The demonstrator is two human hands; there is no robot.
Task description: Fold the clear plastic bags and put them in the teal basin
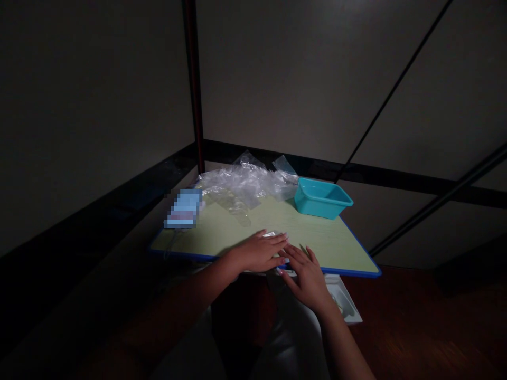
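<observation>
At the front edge of the pale yellow-green table (214, 232), my left hand (259, 252) lies palm down with its fingers stretched out to the right. My right hand (307, 272) reaches over the same edge, its fingers apart and their tips close to those of my left hand. A small shiny, whitish piece (270, 234) shows just beyond my left fingers; it looks like clear plastic, and my hand covers part of it. Neither hand visibly grips anything. What lies beneath the palms is hidden.
Crumpled clear plastic bags (249, 179) spread along the table's back. A turquoise plastic basin (320, 200) stands at the back right. A pixelated, screen-like object (184, 208) is at the left edge. Below the table, a white tray (348, 301) sticks out at right. Walls close in behind.
</observation>
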